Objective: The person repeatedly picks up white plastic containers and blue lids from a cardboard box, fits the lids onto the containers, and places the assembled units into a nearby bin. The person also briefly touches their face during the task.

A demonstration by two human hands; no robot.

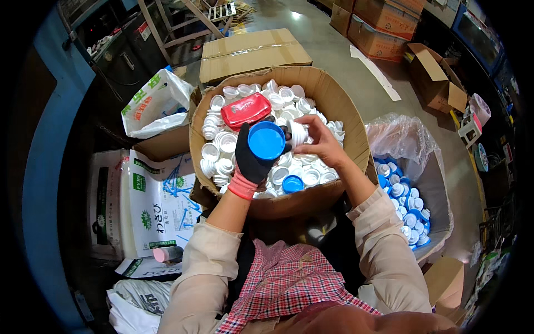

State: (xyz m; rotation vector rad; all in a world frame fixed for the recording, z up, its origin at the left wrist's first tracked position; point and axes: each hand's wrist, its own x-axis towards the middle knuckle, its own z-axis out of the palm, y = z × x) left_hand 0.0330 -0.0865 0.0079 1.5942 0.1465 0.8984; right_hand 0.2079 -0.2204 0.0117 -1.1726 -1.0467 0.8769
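My left hand [248, 160], in a black glove with a pink cuff, is closed around a round blue cap [266, 141], its hollow side facing up. Just to its right, my bare right hand [327, 146] grips a white ribbed plastic cap [298, 133] between thumb and fingers, tilted on its side. Both hands are above a large cardboard box [334, 89] heaped with white plastic caps [226, 142]. On that heap lie a red pouch [246, 111], behind my left hand, and another blue cap [292, 184] near the front wall.
At right, a plastic-lined bin [439, 222] holds blue pieces with white caps in them. A white plastic bag [157, 103] and a printed white box [158, 206] with blue strips stand left. A closed carton [253, 53] sits beyond.
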